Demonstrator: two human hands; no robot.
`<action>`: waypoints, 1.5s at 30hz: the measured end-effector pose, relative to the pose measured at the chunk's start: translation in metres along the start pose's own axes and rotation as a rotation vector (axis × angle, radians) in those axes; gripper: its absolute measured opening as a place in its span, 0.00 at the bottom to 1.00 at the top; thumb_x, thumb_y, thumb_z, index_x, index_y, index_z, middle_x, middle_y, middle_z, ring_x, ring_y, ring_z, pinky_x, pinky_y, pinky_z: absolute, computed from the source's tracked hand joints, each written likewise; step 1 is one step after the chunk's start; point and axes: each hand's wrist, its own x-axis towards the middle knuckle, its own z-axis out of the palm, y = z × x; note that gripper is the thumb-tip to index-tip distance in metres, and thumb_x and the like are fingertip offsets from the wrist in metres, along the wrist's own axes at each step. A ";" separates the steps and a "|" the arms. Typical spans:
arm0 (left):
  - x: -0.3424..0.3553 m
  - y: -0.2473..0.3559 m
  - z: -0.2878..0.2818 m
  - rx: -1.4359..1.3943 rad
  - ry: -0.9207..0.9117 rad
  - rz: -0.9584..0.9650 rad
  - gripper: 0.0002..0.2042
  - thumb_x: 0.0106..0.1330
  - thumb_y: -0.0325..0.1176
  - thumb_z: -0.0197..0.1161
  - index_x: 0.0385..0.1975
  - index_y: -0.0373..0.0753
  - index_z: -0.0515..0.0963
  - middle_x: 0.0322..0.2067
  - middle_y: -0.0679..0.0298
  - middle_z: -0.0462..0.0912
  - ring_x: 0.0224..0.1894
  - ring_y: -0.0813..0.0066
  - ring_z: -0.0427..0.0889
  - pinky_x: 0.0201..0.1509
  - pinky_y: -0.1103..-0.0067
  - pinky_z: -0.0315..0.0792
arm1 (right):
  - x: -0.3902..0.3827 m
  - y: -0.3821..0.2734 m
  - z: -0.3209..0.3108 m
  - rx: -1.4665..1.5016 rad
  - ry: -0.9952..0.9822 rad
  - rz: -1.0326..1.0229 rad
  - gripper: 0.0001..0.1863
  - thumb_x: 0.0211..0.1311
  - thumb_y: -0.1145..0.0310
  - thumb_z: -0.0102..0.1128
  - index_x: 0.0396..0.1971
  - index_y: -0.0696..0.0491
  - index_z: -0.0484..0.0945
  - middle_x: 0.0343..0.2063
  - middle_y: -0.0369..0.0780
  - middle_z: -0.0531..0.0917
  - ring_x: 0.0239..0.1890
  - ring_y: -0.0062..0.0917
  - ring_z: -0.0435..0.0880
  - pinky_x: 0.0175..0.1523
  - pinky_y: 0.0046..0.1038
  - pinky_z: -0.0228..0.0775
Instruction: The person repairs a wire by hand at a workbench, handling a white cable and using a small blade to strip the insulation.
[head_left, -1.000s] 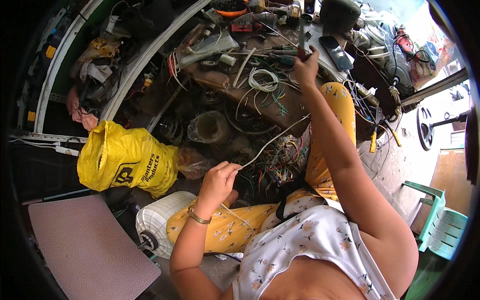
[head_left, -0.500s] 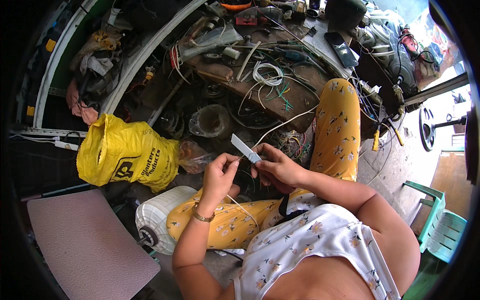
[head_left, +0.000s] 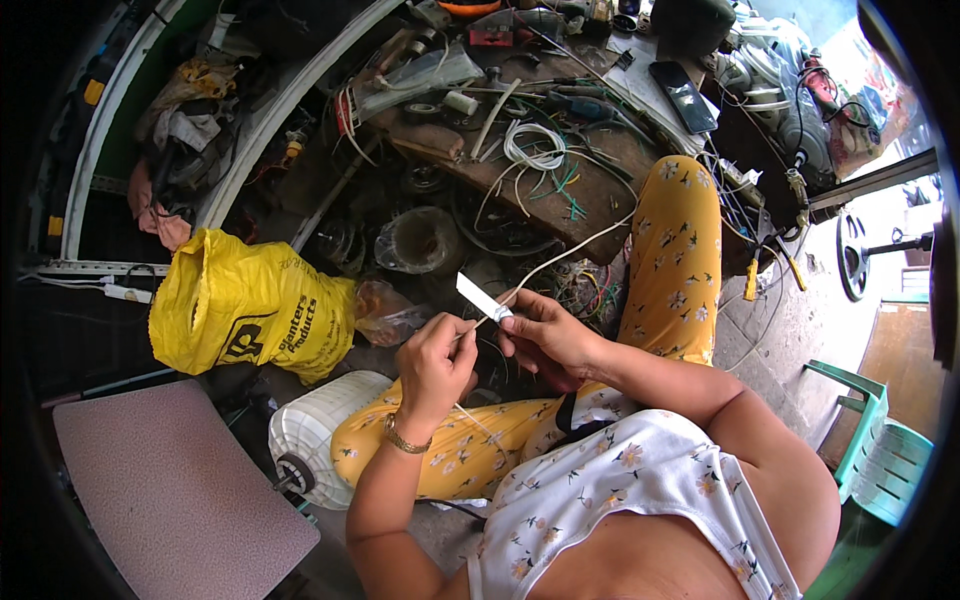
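My left hand (head_left: pixel 436 362) is closed, pinching a thin white cable (head_left: pixel 574 244) between thumb and fingers. The cable crosses to my right hand (head_left: pixel 552 338) and runs on up to the workbench; its other part hangs down over my lap. Wrapped in my right hand is a cutter knife (head_left: pixel 480 297), its flat pale blade slanting up to the left, beside the cable. The knife's handle is mostly hidden by my fingers. Both hands are close together above my lap, a short gap between them.
A cluttered wooden workbench (head_left: pixel 545 200) ahead carries a coil of white cable (head_left: pixel 535 147), wire scraps and a phone (head_left: pixel 683 97). A yellow sack (head_left: pixel 240 310) stands left, near a whitish motor-like drum (head_left: pixel 325 440) and a pinkish board (head_left: pixel 180 490). A green plastic chair (head_left: pixel 885 440) is at right.
My left hand has turned so its back faces up more, gripping the cable closer to the knife. The blade has tilted slightly and moved a little left and down.
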 end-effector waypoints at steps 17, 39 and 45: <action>-0.003 -0.004 0.002 0.162 0.033 0.216 0.03 0.55 0.24 0.61 0.26 0.36 0.73 0.21 0.61 0.75 0.18 0.65 0.74 0.21 0.74 0.65 | -0.005 0.003 0.002 0.004 -0.032 0.004 0.09 0.67 0.71 0.47 0.45 0.54 0.66 0.20 0.37 0.75 0.15 0.16 0.68 0.18 0.18 0.60; -0.004 -0.017 0.003 -0.291 -0.172 -0.236 0.04 0.62 0.26 0.57 0.27 0.33 0.74 0.22 0.70 0.75 0.22 0.90 0.67 0.26 0.87 0.62 | 0.008 -0.006 -0.030 -0.118 -0.013 -0.079 0.08 0.65 0.69 0.52 0.42 0.52 0.68 0.19 0.35 0.76 0.12 0.15 0.67 0.16 0.16 0.58; -0.006 -0.046 0.006 -0.333 0.002 -0.180 0.04 0.63 0.27 0.55 0.29 0.33 0.72 0.12 0.67 0.69 0.16 0.84 0.64 0.21 0.82 0.60 | 0.001 -0.033 -0.084 -0.187 0.277 -0.085 0.06 0.68 0.68 0.47 0.38 0.53 0.69 0.22 0.34 0.74 0.22 0.18 0.75 0.27 0.22 0.70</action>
